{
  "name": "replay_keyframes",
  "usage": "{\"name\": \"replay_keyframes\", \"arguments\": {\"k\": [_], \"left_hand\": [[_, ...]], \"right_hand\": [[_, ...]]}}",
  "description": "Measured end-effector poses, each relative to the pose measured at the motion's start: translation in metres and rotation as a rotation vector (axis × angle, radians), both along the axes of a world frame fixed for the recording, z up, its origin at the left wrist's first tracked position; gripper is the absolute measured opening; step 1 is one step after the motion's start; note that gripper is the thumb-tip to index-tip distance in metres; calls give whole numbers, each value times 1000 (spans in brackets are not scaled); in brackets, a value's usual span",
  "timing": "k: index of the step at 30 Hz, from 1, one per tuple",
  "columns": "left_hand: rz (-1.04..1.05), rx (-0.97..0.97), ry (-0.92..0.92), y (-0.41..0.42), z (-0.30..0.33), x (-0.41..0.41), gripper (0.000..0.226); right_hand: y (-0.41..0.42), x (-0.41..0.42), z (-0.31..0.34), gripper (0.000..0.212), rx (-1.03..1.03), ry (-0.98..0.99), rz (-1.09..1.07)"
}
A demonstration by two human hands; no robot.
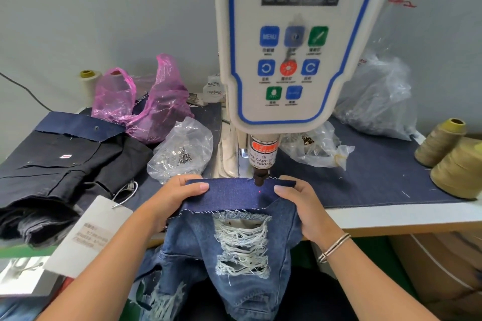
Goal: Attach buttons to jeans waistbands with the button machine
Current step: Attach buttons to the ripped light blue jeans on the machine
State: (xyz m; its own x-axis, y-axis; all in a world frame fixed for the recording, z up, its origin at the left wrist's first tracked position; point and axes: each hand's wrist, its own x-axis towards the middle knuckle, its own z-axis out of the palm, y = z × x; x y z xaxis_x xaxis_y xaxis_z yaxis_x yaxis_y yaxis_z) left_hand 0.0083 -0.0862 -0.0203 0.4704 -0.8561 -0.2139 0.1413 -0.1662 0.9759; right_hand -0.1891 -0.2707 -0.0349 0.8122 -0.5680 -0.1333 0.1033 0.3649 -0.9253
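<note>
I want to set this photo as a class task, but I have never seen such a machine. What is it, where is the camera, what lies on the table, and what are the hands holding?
There is one picture, from a camera on the worker's head looking down. The white button machine has a control panel; its punch hangs over a red dot on the waistband. The left hand and right hand hold this band of ripped jeans stretched flat. On the table lie a bag of metal studs, dark folded jeans, a pink bag and thread cones.
</note>
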Motion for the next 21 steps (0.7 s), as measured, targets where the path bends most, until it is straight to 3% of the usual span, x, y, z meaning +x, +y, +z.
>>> {"name": "replay_keyframes", "arguments": {"k": [3, 13, 21], "left_hand": [[10, 4, 0, 0, 1, -1, 40], [8, -34, 20, 0, 5, -6, 25], [-26, -30, -10, 2, 6, -6, 20]], "right_hand": [[1, 0, 1, 25, -5, -18, 11], [0, 0, 2, 16, -4, -49, 40], [0, -2, -1, 40, 24, -23, 3]]}}
